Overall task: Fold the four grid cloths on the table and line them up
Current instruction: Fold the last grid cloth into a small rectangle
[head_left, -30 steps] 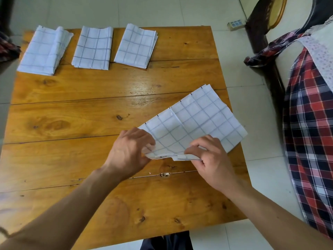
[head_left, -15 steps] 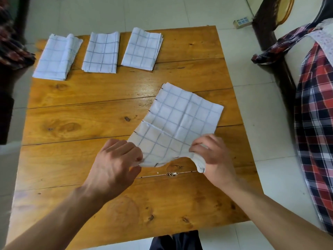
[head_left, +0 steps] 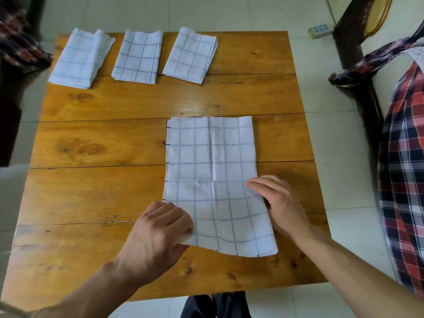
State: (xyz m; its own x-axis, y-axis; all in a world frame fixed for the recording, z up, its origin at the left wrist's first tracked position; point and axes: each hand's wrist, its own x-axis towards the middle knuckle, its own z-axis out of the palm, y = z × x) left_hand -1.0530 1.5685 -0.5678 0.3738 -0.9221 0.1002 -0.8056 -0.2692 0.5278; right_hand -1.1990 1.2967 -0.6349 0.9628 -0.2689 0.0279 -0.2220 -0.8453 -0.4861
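A room with a pale tiled floor and a wooden table in soft daylight

The table (head_left: pixel 96 145) is made of wide orange-brown planks with dark knots and fills the middle. Around it lies a floor (head_left: pixel 330 143) of large pale tiles with thin grey joints. At 1 o'clock stands a dark wooden chair (head_left: pixel 348 31) with a yellow woven back, and near its foot a small box (head_left: pixel 320 31) lies on the tiles. At 3 o'clock a red, white and navy checked cloth (head_left: pixel 403 171) hangs down. At 10 o'clock a dark patterned fabric (head_left: pixel 16 42) lies over dark furniture.
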